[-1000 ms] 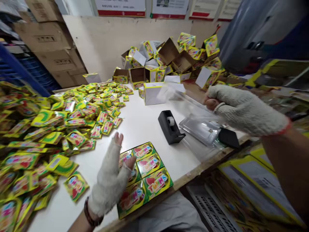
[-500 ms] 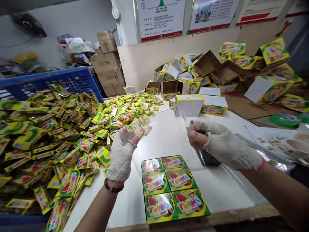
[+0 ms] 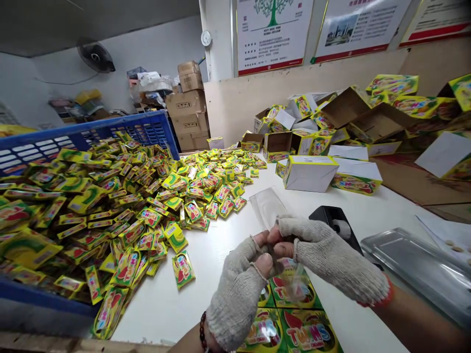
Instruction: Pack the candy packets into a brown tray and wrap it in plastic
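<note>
Both my hands wear fingerless knit gloves and meet over the white table. My left hand and my right hand pinch the mouth of a clear plastic bag between thumbs and fingers. The bag sticks up and away from my fingers and part of it hangs crumpled below them. Under my hands lies a flat block of yellow-green "Twins" candy boxes, partly hidden by my left hand.
A big heap of loose yellow candy packets covers the table's left, spilling from a blue crate. A black tape dispenser sits behind my right hand. A stack of clear bags lies at right. Open cartons pile up behind.
My hands, held apart with the clear bag stretched between them, have come together over the candy boxes and now pinch the bag's mouth. The camera has tilted up and leftward.
</note>
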`<move>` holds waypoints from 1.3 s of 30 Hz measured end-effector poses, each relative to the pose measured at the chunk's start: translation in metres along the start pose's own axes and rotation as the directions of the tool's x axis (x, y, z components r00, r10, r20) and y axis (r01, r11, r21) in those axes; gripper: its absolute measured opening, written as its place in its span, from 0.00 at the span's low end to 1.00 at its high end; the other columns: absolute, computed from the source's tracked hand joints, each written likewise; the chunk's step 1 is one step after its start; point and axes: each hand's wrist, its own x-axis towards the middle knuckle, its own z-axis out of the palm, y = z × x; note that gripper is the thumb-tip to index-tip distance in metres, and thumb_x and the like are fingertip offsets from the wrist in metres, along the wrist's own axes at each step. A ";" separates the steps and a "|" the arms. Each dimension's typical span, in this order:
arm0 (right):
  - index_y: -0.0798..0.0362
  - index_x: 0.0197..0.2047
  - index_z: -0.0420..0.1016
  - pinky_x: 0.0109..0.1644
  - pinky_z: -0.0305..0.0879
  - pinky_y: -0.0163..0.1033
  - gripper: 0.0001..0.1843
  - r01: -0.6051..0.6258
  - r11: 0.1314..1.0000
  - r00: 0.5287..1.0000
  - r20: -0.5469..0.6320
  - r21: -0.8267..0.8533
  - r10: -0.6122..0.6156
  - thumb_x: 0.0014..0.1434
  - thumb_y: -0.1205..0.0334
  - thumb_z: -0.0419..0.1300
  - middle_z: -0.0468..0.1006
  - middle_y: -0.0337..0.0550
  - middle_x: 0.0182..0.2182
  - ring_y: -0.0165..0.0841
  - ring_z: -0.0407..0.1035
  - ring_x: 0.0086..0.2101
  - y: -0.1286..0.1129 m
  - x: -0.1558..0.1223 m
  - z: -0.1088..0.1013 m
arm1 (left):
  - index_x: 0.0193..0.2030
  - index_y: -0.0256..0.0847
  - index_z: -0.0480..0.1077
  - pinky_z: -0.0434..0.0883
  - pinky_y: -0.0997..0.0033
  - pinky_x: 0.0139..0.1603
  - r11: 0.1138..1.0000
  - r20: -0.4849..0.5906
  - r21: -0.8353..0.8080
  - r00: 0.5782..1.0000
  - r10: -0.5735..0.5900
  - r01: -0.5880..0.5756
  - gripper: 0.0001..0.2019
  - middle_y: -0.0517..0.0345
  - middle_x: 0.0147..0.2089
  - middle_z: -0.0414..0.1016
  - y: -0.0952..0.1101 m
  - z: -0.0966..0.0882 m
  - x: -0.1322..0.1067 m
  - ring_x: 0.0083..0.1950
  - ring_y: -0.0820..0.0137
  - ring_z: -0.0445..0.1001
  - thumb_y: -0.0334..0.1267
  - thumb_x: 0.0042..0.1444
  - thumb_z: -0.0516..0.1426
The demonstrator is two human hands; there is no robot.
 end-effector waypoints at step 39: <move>0.52 0.25 0.73 0.31 0.65 0.35 0.16 0.095 0.968 0.993 -0.045 -0.234 -0.109 0.62 0.53 0.60 0.72 0.40 0.25 0.32 0.67 0.28 -0.001 -0.010 0.009 | 0.52 0.38 0.79 0.75 0.63 0.54 0.969 -0.048 0.245 0.998 0.049 -0.036 0.24 0.48 0.48 0.83 0.008 0.001 -0.003 0.51 0.59 0.79 0.54 0.57 0.63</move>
